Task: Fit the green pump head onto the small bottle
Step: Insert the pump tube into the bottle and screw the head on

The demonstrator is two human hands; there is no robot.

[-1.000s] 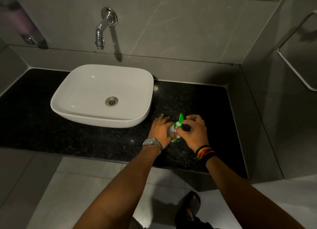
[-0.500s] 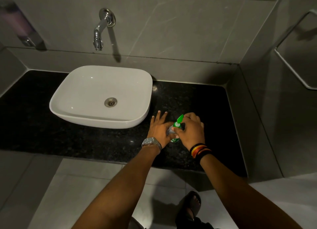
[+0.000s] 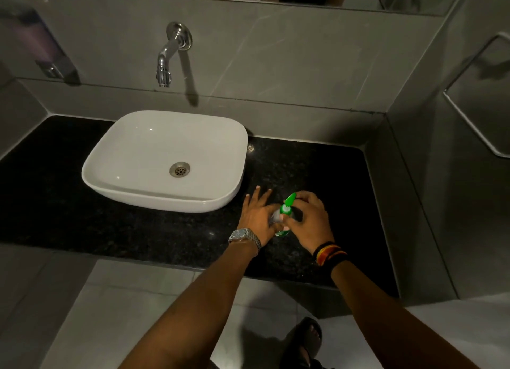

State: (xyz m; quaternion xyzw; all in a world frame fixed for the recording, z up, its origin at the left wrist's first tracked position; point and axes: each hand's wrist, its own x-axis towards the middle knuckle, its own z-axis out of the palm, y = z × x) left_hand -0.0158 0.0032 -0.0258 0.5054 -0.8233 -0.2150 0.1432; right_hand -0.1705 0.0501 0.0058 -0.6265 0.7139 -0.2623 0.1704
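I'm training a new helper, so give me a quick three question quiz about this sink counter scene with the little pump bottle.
1. True or false: the small bottle stands inside the white basin.
2. Which hand grips the green pump head? A) left hand B) right hand C) neither
3. Fill in: the left hand wears a ____ at its wrist.

Key
1. False: it is on the black counter, to the right of the basin.
2. B: the right hand pinches the pump head, while the left hand steadies the bottle with its fingers spread.
3. Watch.
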